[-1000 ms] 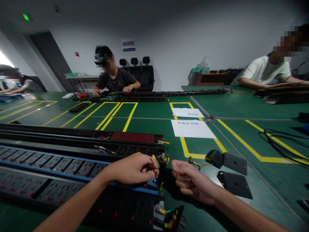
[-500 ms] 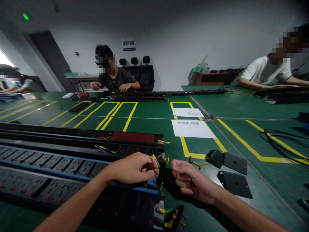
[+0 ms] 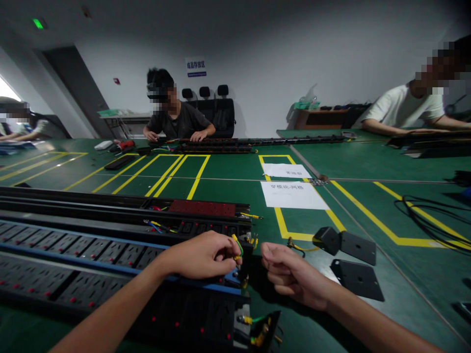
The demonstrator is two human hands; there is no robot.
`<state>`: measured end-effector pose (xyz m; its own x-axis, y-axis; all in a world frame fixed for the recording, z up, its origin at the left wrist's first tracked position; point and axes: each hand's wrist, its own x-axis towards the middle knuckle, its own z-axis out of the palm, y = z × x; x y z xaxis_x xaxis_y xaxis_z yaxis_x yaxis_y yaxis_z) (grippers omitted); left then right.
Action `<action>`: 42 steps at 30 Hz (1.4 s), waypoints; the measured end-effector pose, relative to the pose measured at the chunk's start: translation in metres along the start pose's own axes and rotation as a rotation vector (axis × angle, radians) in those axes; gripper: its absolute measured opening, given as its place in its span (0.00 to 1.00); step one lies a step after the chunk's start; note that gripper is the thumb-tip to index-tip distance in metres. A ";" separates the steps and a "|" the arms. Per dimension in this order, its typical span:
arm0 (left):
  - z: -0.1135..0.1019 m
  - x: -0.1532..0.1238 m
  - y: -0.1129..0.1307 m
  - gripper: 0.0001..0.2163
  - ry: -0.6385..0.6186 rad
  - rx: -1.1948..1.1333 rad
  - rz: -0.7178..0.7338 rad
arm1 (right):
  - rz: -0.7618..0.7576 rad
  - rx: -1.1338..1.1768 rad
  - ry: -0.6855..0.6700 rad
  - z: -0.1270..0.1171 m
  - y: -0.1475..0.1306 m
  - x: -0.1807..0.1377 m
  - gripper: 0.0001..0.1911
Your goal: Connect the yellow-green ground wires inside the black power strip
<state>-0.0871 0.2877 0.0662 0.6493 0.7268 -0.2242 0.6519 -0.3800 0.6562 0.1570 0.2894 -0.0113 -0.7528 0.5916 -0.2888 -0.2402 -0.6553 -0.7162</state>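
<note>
My left hand [image 3: 206,256] rests over the end of a blue-edged power strip [image 3: 106,252], its fingers closed around a short green-and-yellow wire [image 3: 239,245]. Just right of the strip ends, my right hand [image 3: 294,274] is curled with thumb and forefinger pressed together. Whatever it may hold is hidden. Closer to me lies a black power strip [image 3: 191,318], with a green wire [image 3: 253,320] and a black end cap [image 3: 270,328] at its right end. Behind my left hand is a strip with a dark red socket section [image 3: 202,208] and loose wire ends.
Black end plates [image 3: 358,279] lie right of my right hand. White paper sheets [image 3: 294,195] and yellow tape lines [image 3: 281,223] mark the green table [image 3: 235,169]. Black cable [image 3: 434,211] coils at right. A co-worker [image 3: 180,120] handles strips across the table; other people sit left and right.
My two hands stay almost where they were. Across the table, the co-worker's hands have shifted slightly to the right and down onto the strips.
</note>
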 end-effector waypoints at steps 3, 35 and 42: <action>0.000 0.000 0.001 0.11 0.006 -0.001 0.001 | -0.005 0.005 -0.007 -0.001 0.001 0.000 0.25; 0.000 0.000 0.000 0.09 0.022 -0.007 0.022 | 0.004 -0.027 0.026 0.000 -0.001 0.000 0.28; -0.001 0.000 0.001 0.10 0.005 -0.007 0.010 | 0.012 -0.033 0.031 0.001 -0.001 0.000 0.28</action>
<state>-0.0867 0.2876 0.0674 0.6536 0.7260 -0.2137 0.6427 -0.3834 0.6633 0.1564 0.2899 -0.0101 -0.7357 0.5988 -0.3166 -0.2111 -0.6469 -0.7328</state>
